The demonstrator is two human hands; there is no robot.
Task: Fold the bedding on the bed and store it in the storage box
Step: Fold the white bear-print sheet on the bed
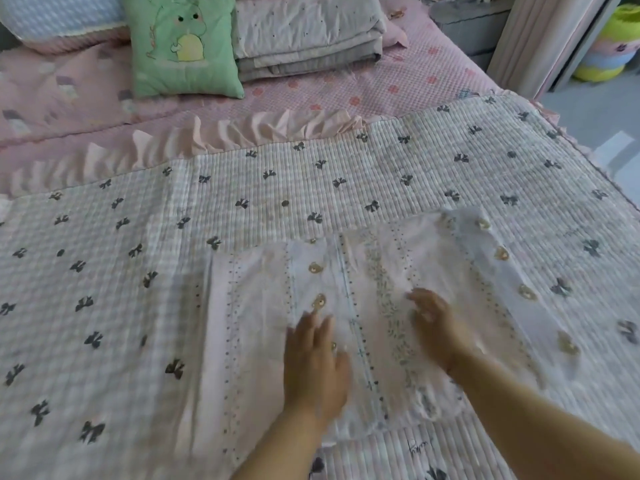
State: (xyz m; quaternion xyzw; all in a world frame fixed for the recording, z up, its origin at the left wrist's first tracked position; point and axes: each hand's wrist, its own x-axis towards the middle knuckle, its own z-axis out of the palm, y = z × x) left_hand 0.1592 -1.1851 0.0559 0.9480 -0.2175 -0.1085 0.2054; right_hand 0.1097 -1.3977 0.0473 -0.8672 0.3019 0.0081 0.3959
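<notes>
Both the left hand [313, 362] and right hand [434, 323] lie flat and open, gripping nothing, on the thin pale sheet [346, 306] atop the bow-print quilt [242, 188]; it looks light and limp, best pinched at its corners.

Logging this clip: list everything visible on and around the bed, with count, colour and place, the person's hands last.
Bear-print cloth: one, white-pink with stripes, spread flat near the front, on the quilt.
Bow-print quilt: one, pale checked with dark bows and a pink ruffle, across the bed.
Pink bedspread: one, under the quilt, at the back.
Green cushion: one, cartoon animal print, back centre.
Folded grey blanket: one, right of the cushion.
Blue-white pillow: one, back left.
Coloured tubs: stacked, yellow-green, blue and pink, far right on the floor.
Left hand: flat on the cloth.
Right hand: on the cloth, blurred.
</notes>
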